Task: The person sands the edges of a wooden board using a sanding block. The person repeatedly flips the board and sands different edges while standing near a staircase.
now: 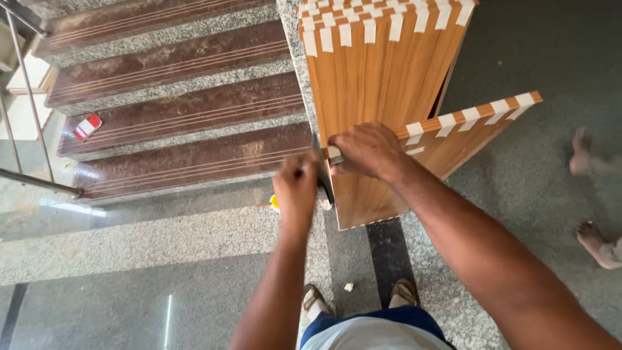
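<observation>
Head view: a worker's right hand (366, 150) gripped the top edge of a wood-grain board (414, 162) w/ white tape strips, standing on edge on the floor (194, 304). The left hand (296, 188), just beside it, was fisted around a small tool, kind unclear, at the board's end. More taped boards (382, 58) leaned beyond the hands; stone stairs (175, 104) rose left of them.
</observation>
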